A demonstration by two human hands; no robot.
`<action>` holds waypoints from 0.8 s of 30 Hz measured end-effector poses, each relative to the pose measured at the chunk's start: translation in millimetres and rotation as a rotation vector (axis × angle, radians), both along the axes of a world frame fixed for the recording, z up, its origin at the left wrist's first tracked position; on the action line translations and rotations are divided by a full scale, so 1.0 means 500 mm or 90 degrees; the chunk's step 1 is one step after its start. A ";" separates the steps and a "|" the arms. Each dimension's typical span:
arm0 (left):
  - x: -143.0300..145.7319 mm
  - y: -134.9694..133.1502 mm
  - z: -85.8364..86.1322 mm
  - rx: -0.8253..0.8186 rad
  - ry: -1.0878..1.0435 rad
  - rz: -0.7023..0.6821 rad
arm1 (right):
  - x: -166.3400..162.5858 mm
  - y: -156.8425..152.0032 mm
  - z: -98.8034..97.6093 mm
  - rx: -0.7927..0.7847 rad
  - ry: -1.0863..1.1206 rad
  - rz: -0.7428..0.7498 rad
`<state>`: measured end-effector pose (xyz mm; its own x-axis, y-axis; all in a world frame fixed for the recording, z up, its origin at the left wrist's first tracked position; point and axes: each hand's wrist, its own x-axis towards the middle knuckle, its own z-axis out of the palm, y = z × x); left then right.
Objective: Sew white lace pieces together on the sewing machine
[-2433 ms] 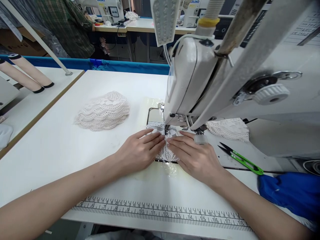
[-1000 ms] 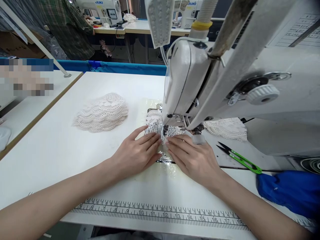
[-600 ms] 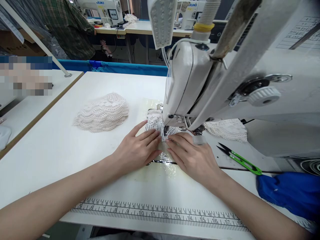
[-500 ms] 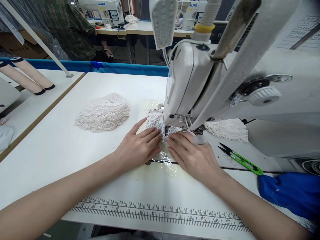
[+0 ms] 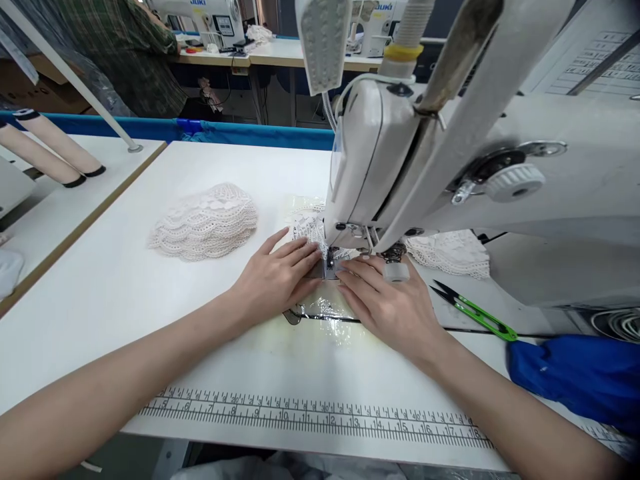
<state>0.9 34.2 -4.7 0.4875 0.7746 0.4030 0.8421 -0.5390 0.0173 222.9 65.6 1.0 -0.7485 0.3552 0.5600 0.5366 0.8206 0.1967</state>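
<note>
A white lace piece [image 5: 309, 223] lies under the sewing machine's head [image 5: 357, 167], mostly beyond the presser foot [image 5: 331, 257]. My left hand [image 5: 277, 273] rests flat left of the foot, thumb out and fingertips at the lace's near edge. To the right of the foot, my right hand [image 5: 387, 300] lies with outstretched fingers low on the plate; part of it is hidden behind the machine's lower parts. Neither hand is closed round anything. The metal needle plate [image 5: 329, 270] shows between my fingertips.
A lace stack [image 5: 205, 223] lies on the left, with more lace [image 5: 450, 252] behind the needle area at right. Green-handled thread snips [image 5: 475, 312] and blue cloth [image 5: 575, 380] are to the right. A ruler strip [image 5: 320, 417] runs along the front. Beyond the table stands a person [image 5: 120, 60].
The lace has slid away from me under the presser foot, baring the metal plate between my fingertips. Both hands remain flat beside the foot. The whole view has shifted slightly.
</note>
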 end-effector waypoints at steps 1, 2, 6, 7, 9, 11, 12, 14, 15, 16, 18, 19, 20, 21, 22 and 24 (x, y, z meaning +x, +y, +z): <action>0.000 0.000 -0.001 0.003 -0.004 0.008 | 0.000 -0.001 0.002 0.002 0.006 0.002; -0.001 0.000 -0.003 0.008 -0.006 0.018 | 0.001 -0.002 0.003 0.002 0.010 0.002; 0.001 -0.005 -0.001 0.055 0.013 0.050 | 0.003 -0.003 0.001 -0.010 0.010 0.005; 0.002 -0.010 0.002 0.062 0.022 0.051 | 0.003 -0.003 -0.001 -0.010 0.013 0.012; 0.007 -0.024 0.010 0.068 0.042 0.011 | 0.004 -0.004 -0.003 -0.010 0.019 0.029; 0.013 -0.043 0.019 0.084 0.061 -0.114 | 0.005 -0.005 -0.003 -0.020 0.021 0.041; 0.015 -0.052 0.023 0.101 0.062 -0.189 | 0.005 -0.006 -0.003 -0.029 0.022 0.047; 0.016 -0.062 0.029 0.151 0.032 -0.278 | 0.005 -0.008 -0.002 -0.051 0.030 0.061; 0.013 -0.063 0.031 0.173 -0.003 -0.262 | 0.005 -0.009 -0.001 -0.062 0.039 0.068; 0.010 -0.060 0.032 0.182 -0.038 -0.205 | 0.004 -0.011 0.000 -0.073 0.047 0.076; -0.002 -0.046 0.031 0.151 -0.075 -0.014 | 0.000 -0.014 0.001 -0.095 0.065 0.105; -0.009 -0.036 0.031 0.113 -0.063 0.086 | -0.003 -0.016 0.002 -0.108 0.070 0.122; -0.016 -0.027 0.030 0.070 -0.037 0.166 | -0.007 -0.019 0.004 -0.123 0.067 0.144; -0.021 -0.019 0.029 0.033 -0.013 0.214 | -0.012 -0.022 0.006 -0.140 0.054 0.170; -0.024 -0.013 0.028 -0.005 0.001 0.242 | -0.016 -0.025 0.007 -0.160 0.036 0.200; -0.025 -0.011 0.028 -0.070 -0.012 0.250 | -0.021 -0.031 0.011 -0.202 0.003 0.264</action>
